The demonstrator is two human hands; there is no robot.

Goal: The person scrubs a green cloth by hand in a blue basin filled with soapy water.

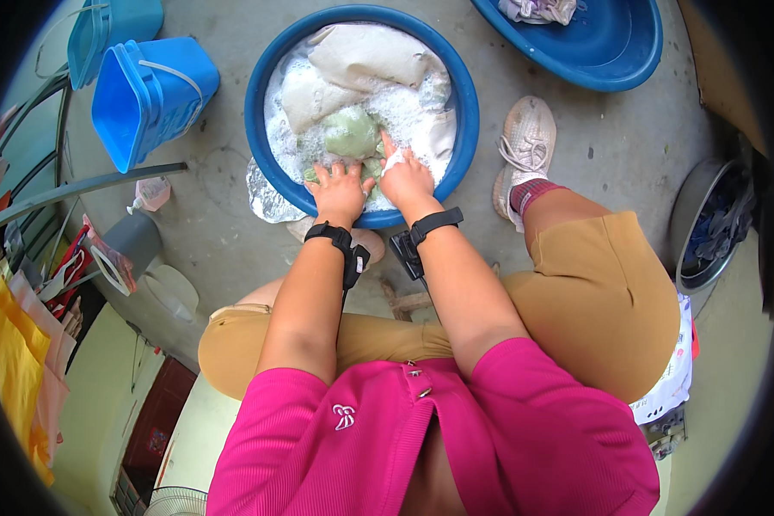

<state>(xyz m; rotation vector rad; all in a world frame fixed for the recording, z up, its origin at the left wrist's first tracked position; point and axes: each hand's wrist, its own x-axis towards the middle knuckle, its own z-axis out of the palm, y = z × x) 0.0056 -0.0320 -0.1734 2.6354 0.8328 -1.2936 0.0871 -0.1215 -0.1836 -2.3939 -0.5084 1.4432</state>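
- Where two bare forearms reach forward between spread knees: left hand point(339, 193), palm down, fingers fanned apart on the cloth, presumably to spread its pressure.
- Right hand point(406, 182), just beside the left, index finger extended, suds on its back; whether the other fingers grip fabric, cannot tell.
- Pale green, wet, bunched cloth point(351, 133), under and ahead of the fingertips, inside the basin.
- Off-white, thick, folded fabric point(374, 56), beyond the green, heaped above white foam.
- Round blue plastic basin point(254, 107), set between the feet, seemingly for a straight reach; its raised rim bounds hand movement, the near edge lying below the wrists.
- Pale lace-up shoe point(529, 138), right of the basin, grey concrete floor point(486, 64) between.
- Square-mouthed blue plastic bucket point(138, 103), tipped, far left, apart from the basin.
- Second blue plastic basin point(611, 52), far right.
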